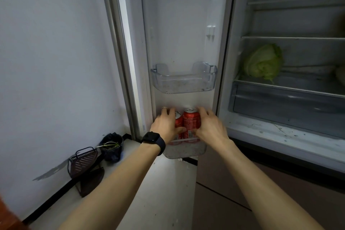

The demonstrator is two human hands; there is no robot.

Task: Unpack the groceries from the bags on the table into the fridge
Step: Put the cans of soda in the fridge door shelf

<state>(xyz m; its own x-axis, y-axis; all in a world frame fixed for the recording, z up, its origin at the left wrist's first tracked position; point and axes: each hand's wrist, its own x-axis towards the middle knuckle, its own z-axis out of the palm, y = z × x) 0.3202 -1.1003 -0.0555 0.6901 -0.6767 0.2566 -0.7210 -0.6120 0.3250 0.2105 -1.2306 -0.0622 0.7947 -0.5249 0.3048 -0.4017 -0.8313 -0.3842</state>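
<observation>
Head view shows a grey wall (52,52), pale floor (168,183) and open fridge door (184,33). Two red cans (191,124) stand upright, tops up, in the lowest door bin (186,150). Left hand (165,126) and right hand (211,127) each wrap fingers round one.

— Where is there room in the fridge door (186,30)?

— The middle door bin (183,78) holds nothing, and the stretch of door above it is bare. The lowest door bin (186,150) is crowded: two red cans (191,123) stand side by side, with the left hand (166,127) and right hand (209,127) wrapped around them.

— And inside the cabinet?

— A lettuce (263,62) fills the left of one shelf (291,37); the shelves above it look open.
</observation>
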